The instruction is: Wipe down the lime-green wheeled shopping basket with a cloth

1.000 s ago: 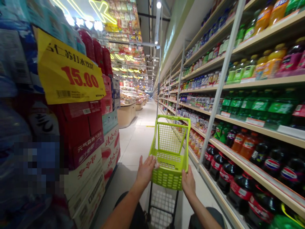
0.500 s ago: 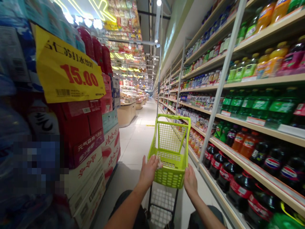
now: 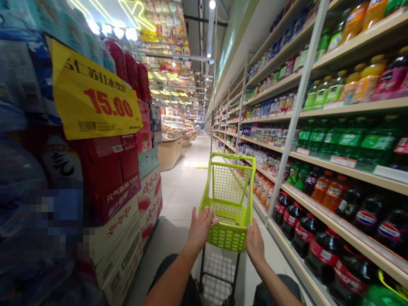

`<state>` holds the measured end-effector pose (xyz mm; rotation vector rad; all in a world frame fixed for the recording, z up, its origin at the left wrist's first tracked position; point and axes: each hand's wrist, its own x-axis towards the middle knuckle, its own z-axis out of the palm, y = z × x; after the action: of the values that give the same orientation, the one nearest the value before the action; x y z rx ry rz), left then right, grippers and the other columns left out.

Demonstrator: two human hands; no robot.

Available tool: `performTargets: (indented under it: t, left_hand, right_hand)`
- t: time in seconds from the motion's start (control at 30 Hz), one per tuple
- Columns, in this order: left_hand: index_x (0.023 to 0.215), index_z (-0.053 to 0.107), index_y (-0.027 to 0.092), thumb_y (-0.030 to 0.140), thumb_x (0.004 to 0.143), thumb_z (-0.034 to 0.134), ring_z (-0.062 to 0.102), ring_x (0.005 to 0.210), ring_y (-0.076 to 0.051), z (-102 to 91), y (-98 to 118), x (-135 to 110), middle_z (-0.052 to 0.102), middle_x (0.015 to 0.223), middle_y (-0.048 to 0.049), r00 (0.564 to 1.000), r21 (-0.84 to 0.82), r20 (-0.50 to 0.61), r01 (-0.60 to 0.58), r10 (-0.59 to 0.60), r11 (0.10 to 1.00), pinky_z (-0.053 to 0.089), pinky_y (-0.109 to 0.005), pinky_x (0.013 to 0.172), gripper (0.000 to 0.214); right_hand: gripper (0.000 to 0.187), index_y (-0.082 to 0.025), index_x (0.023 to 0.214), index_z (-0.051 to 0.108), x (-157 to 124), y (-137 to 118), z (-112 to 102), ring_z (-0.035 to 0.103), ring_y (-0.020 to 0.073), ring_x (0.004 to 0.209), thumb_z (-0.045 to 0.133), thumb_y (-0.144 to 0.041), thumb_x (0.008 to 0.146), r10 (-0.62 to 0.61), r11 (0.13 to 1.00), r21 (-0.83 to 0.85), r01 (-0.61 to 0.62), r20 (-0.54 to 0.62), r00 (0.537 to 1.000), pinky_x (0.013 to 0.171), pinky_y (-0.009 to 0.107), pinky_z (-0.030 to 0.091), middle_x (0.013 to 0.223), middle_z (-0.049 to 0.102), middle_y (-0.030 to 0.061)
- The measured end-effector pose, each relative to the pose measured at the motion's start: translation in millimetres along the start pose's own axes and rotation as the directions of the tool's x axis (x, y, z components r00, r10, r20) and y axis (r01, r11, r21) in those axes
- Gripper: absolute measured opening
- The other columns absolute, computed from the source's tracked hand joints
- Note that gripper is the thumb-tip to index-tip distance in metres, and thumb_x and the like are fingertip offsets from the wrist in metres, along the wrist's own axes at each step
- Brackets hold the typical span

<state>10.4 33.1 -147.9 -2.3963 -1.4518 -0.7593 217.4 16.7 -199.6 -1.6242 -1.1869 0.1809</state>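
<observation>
A lime-green plastic shopping cart (image 3: 228,199) stands in the aisle straight ahead of me, its basket showing nothing inside. My left hand (image 3: 200,228) grips the near left corner of the basket, with a small crumpled white thing pinched under its fingers. My right hand (image 3: 254,242) is pressed against the basket's near right corner, fingers together along the side. The cart's black frame and lower wire rack (image 3: 218,272) show between my forearms.
Shelves of bottled drinks (image 3: 334,140) line the right side, with dark cola bottles (image 3: 318,248) low down. Stacked red and white cartons (image 3: 127,204) with a yellow 15.00 price sign (image 3: 95,100) fill the left. The tiled aisle (image 3: 186,178) runs ahead to a display counter (image 3: 169,151).
The cart and my hands have shifted slightly forward along the aisle. My right hand has slid a little higher on the basket's corner.
</observation>
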Motion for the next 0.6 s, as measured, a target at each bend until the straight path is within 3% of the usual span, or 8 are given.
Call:
performTargets:
  t: [0.07, 0.2, 0.27, 0.33, 0.43, 0.5, 0.6]
  left_hand:
    - [0.117, 0.049, 0.024, 0.015, 0.088, 0.031, 0.043, 0.12, -0.018, 1.5, 10, -1, 0.049, 0.129, -0.0061, 1.0, -0.014, -0.013, -0.01, 0.01, 1.0, 0.02, -0.053, 0.105, 0.035]
    - [0.116, 0.049, 0.025, 0.025, 0.09, 0.031, 0.04, 0.122, -0.017, 15.1, 57, 1, 0.05, 0.129, -0.0044, 0.979, -0.072, -0.014, -0.203, 0.203, 0.976, 0.022, -0.05, 0.106, 0.031]
    - [0.115, 0.049, 0.026, 0.025, 0.09, 0.031, 0.039, 0.123, -0.017, 17.2, 63, 1, 0.049, 0.13, -0.0036, 0.965, -0.094, 0.001, -0.262, 0.263, 0.96, 0.021, -0.049, 0.106, 0.031]
    - [0.117, 0.048, 0.025, 0.022, 0.09, 0.031, 0.04, 0.123, -0.017, 12.9, 48, 1, 0.048, 0.131, -0.0043, 0.973, -0.095, 0.025, -0.226, 0.229, 0.97, 0.021, -0.05, 0.106, 0.032]
    - [0.119, 0.047, 0.024, 0.016, 0.088, 0.027, 0.044, 0.118, -0.018, -3.0, 10, 2, 0.049, 0.129, -0.0071, 0.997, -0.047, 0.059, -0.045, 0.048, 0.998, 0.017, -0.054, 0.105, 0.037]
    - [0.115, 0.049, 0.024, 0.013, 0.087, 0.025, 0.05, 0.111, -0.017, -15.5, -9, 7, 0.056, 0.12, -0.0063, 0.993, -0.014, 0.106, 0.053, -0.051, 0.998, 0.013, -0.055, 0.105, 0.038]
    - [0.1, 0.056, 0.024, 0.012, 0.086, 0.026, 0.057, 0.097, -0.016, -30.0, -19, 16, 0.064, 0.098, -0.0022, 0.971, 0.0, 0.227, 0.072, -0.07, 0.997, 0.009, -0.056, 0.104, 0.035]
  right_hand:
    - [0.064, -0.004, 0.125, 0.039, -1, -1, 3, 0.038, 0.0267, 0.121, 0.022, -0.044, 0.079, 0.016, 1.0, -0.008, -0.016, -0.008, 1.0, 0.1, 0.042, 0.03, 0.127, 0.045, 0.0185]
    - [0.063, -0.003, 0.124, 0.039, 1, -5, -1, 0.035, 0.0264, 0.124, 0.022, -0.043, 0.078, -0.013, 0.999, -0.048, 0.013, -0.003, 1.0, 0.101, 0.041, 0.029, 0.129, 0.043, 0.0188]
    - [0.065, -0.001, 0.124, 0.039, 2, -7, -5, 0.032, 0.0267, 0.125, 0.022, -0.043, 0.078, -0.052, 0.997, -0.06, 0.052, 0.008, 0.999, 0.101, 0.041, 0.028, 0.131, 0.04, 0.02]
    - [0.065, -0.002, 0.126, 0.037, 0, -9, -5, 0.032, 0.0269, 0.125, 0.024, -0.044, 0.078, -0.064, 0.996, -0.06, 0.064, 0.002, 0.998, 0.1, 0.041, 0.029, 0.132, 0.039, 0.02]
    - [0.064, -0.005, 0.128, 0.033, -5, -11, 1, 0.039, 0.0279, 0.121, 0.028, -0.045, 0.078, -0.014, 0.999, -0.042, 0.013, -0.018, 1.0, 0.097, 0.042, 0.032, 0.13, 0.042, 0.019]
    - [0.065, -0.005, 0.129, 0.031, -9, -11, 7, 0.043, 0.029, 0.118, 0.03, -0.046, 0.078, 0.018, 0.999, -0.033, -0.018, -0.021, 1.0, 0.094, 0.042, 0.035, 0.129, 0.044, 0.0197]
    - [0.065, -0.005, 0.13, 0.029, -11, -12, 15, 0.044, 0.0285, 0.117, 0.031, -0.043, 0.078, 0.019, 0.999, -0.037, -0.019, 0.005, 1.0, 0.093, 0.041, 0.036, 0.128, 0.045, 0.0197]
